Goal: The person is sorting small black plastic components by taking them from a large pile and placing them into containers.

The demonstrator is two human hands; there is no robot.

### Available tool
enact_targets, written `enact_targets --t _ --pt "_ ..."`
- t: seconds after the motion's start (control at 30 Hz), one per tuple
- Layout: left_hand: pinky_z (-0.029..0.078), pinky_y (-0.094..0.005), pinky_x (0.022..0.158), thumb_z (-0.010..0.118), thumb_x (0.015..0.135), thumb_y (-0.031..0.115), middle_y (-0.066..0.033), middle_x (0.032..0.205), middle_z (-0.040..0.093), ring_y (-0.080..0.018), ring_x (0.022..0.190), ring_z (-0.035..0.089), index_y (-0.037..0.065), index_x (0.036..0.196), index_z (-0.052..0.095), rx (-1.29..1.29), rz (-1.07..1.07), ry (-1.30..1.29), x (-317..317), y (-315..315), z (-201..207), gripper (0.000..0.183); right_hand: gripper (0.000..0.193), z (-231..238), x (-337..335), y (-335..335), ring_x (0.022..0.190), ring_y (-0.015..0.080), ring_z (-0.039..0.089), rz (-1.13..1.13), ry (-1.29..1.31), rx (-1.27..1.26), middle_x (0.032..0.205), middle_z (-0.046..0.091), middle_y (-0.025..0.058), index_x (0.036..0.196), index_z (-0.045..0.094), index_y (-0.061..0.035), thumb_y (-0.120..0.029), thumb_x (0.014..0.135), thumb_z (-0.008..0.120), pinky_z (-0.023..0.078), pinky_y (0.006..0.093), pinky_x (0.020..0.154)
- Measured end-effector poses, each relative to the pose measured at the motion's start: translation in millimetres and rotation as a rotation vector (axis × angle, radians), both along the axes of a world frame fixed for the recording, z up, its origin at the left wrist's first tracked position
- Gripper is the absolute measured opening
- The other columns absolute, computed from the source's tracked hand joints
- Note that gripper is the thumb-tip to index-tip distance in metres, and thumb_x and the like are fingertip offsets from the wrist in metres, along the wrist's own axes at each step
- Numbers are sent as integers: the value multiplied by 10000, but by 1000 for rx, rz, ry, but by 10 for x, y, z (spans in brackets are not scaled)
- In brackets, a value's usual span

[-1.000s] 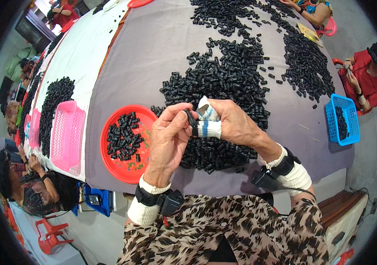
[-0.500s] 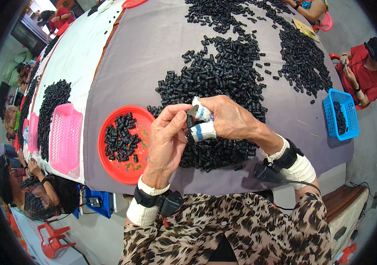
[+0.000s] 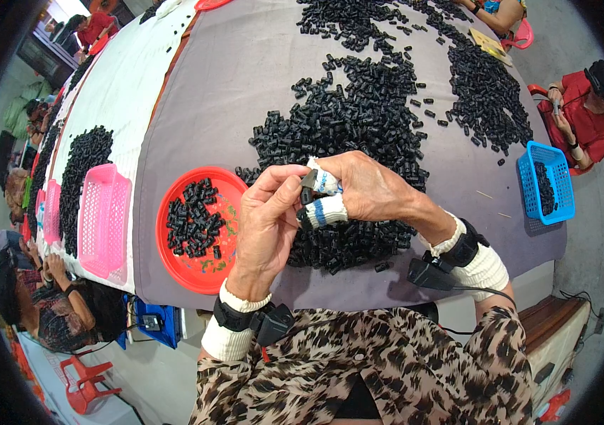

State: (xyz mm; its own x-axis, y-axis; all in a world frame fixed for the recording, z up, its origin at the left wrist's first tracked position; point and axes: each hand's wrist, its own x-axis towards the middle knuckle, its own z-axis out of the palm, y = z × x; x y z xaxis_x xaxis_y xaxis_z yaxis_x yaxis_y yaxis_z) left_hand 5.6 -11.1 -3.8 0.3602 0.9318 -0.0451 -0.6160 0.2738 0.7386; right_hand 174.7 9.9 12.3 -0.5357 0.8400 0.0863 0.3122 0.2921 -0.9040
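My left hand [image 3: 263, 219] pinches a small black cylindrical piece [image 3: 307, 195] between thumb and fingers. Closed against it is my right hand [image 3: 380, 190], with white and blue wrapping on its thumb and a finger. A small dark blade [image 3: 309, 178] shows at the right hand's fingertips, touching or very near the piece; its grip end is hidden. Both hands hover over a large pile of black pieces [image 3: 344, 120]. To the left of my left hand, a round red plate [image 3: 183, 274] holds more such pieces.
Pink mesh baskets [image 3: 103, 227] stand at left beside another black pile [image 3: 88, 156]. At right is a blue basket [image 3: 564, 184] with some pieces. Co-workers sit around the table, one in a red shirt [image 3: 589, 124]. Thin sticks [image 3: 484, 195] lie on the grey cloth [image 3: 210, 92].
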Motion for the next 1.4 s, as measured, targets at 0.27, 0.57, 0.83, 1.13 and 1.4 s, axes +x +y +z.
enact_targets --t 0.27,0.57,0.83,1.13,1.4 --pt "473 -218 689 565 870 97 -44 899 612 -83 778 570 -2 994 578 -39 7 41 1 -21 17 159 331 31 -6 -32 579 182 504 19 -44 37 629 531 77 784 534 5 -298 728 656 405 335 547" --pt "463 -210 695 570 864 78 -42 882 610 -77 765 558 -13 976 583 -49 26 97 16 -31 29 145 245 -4 16 -55 573 135 449 37 -23 59 627 502 51 792 514 3 -205 744 635 386 314 534" --pt "470 -235 730 570 863 82 -51 905 613 -98 798 575 -7 983 581 -36 15 93 12 -12 6 150 216 -36 18 -90 560 141 467 4 -68 150 627 526 80 798 527 12 -168 742 631 397 308 532" --pt "492 -262 765 539 884 113 -61 903 614 -119 824 596 10 1020 558 -107 -63 -123 46 -3 -84 172 346 53 73 -88 577 237 575 -68 12 87 649 593 119 755 592 0 -320 677 698 442 334 558" --pt "518 -277 740 542 883 123 -67 899 617 -132 820 610 20 1013 558 -94 -77 -150 52 -11 -82 167 346 76 67 -62 567 262 574 -35 7 61 629 585 152 735 592 21 -302 653 686 440 353 560"
